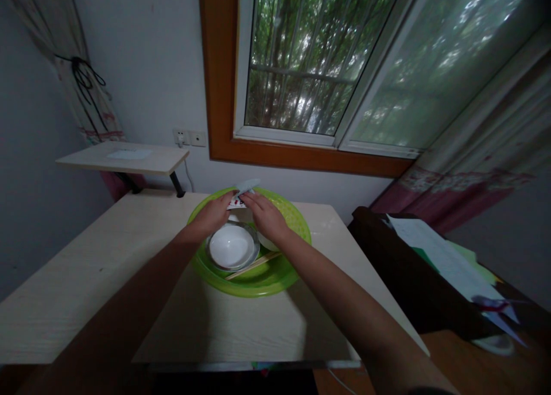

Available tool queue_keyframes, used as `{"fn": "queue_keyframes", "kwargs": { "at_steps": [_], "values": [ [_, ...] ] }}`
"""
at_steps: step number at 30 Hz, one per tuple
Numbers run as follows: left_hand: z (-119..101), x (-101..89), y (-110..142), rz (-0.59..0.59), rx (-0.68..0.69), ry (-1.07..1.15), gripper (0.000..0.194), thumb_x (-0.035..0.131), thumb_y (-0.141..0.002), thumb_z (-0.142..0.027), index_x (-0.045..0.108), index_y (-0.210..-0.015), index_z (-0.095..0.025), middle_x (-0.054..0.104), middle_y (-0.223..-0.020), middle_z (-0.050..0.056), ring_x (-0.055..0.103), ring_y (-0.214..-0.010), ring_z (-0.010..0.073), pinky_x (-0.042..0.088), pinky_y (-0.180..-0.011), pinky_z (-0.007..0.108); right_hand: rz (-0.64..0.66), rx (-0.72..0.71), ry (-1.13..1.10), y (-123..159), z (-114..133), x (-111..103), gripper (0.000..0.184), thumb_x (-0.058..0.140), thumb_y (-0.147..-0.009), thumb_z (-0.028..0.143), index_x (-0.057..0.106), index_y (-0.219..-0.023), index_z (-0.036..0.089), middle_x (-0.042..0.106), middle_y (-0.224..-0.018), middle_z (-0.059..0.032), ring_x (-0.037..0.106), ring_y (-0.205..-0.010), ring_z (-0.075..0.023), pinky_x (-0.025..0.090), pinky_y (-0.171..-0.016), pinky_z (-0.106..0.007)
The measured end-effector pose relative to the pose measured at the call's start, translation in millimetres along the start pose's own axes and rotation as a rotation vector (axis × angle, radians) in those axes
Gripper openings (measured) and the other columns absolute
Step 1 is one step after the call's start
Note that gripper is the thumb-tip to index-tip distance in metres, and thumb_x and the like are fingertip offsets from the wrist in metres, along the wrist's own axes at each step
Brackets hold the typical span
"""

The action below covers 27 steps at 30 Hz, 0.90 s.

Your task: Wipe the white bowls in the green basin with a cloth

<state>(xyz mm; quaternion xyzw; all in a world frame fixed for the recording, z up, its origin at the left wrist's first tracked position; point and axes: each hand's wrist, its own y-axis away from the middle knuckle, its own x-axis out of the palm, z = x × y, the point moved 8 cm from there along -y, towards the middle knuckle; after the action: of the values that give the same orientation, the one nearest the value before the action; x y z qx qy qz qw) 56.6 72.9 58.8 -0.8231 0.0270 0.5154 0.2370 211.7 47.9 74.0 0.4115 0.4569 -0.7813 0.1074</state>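
Observation:
A green plastic basin stands on the pale wooden table. Inside it lies a white bowl on a grey plate, with wooden chopsticks beside it. Both of my hands reach over the basin's far half. My left hand and my right hand pinch a small white packet with red print, whose torn flap sticks up. Another white dish shows partly under my right wrist.
A small side shelf juts from the left wall by a wall socket. A dark wooden desk with papers stands to the right. A window and curtains lie behind.

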Motion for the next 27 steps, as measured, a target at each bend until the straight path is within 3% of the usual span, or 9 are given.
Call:
{"fn": "queue_keyframes", "kwargs": {
  "at_steps": [6, 9, 14, 21, 27],
  "values": [
    [1.9, -14.0, 2.8, -0.103, -0.004, 0.125, 0.062, 0.046, -0.09, -0.007, 0.053, -0.15, -0.02, 0.068, -0.142, 0.012, 0.067, -0.125, 0.0259, 0.05, -0.112, 0.039, -0.102, 0.086, -0.099, -3.4, -10.5, -10.3, 0.077, 0.049, -0.083, -0.002, 0.051, -0.155, 0.025, 0.056, -0.157, -0.0094, 0.049, -0.148, -0.0232, 0.036, -0.128, -0.048],
    [6.2, -20.5, 3.6, -0.157, -0.03, 0.142, 0.062, 0.047, -0.089, -0.008, 0.053, -0.149, -0.019, 0.068, -0.141, 0.012, 0.067, -0.123, 0.0267, 0.05, -0.112, 0.04, -0.151, 0.151, -0.156, -3.0, -23.6, -12.1, 0.071, 0.052, -0.085, 0.004, 0.05, -0.155, 0.021, 0.058, -0.155, -0.0124, 0.053, -0.145, -0.0246, 0.038, -0.126, -0.048],
    [6.8, -28.0, 4.9, -0.202, -0.048, 0.197, 0.063, 0.047, -0.088, -0.007, 0.053, -0.15, -0.018, 0.067, -0.143, 0.012, 0.066, -0.124, 0.027, 0.05, -0.112, 0.043, -0.094, 0.294, -0.314, 1.2, -43.7, -1.4, 0.061, 0.063, -0.085, 0.017, 0.059, -0.145, 0.016, 0.067, -0.144, -0.0143, 0.065, -0.129, -0.0291, 0.049, -0.114, -0.047],
    [2.9, -20.7, 5.1, -0.124, 0.002, 0.184, 0.07, 0.051, -0.085, -0.004, 0.051, -0.153, -0.02, 0.063, -0.149, 0.009, 0.064, -0.129, 0.0244, 0.048, -0.116, 0.039, -0.053, 0.415, -0.502, 3.9, -50.8, 10.8, 0.057, 0.07, -0.077, 0.017, 0.067, -0.134, 0.018, 0.075, -0.13, -0.0088, 0.071, -0.114, -0.0266, 0.054, -0.106, -0.044],
    [0.5, -11.9, 3.1, -0.061, 0.019, 0.071, 0.07, 0.05, -0.085, -0.002, 0.05, -0.153, -0.017, 0.061, -0.151, 0.013, 0.063, -0.131, 0.0259, 0.047, -0.116, 0.04, -0.097, 0.324, -0.328, 2.6, -50.1, 1.3, 0.069, 0.065, -0.073, 0.011, 0.063, -0.142, 0.018, 0.069, -0.142, -0.0135, 0.065, -0.129, -0.0285, 0.048, -0.116, -0.047]
  ]
}}
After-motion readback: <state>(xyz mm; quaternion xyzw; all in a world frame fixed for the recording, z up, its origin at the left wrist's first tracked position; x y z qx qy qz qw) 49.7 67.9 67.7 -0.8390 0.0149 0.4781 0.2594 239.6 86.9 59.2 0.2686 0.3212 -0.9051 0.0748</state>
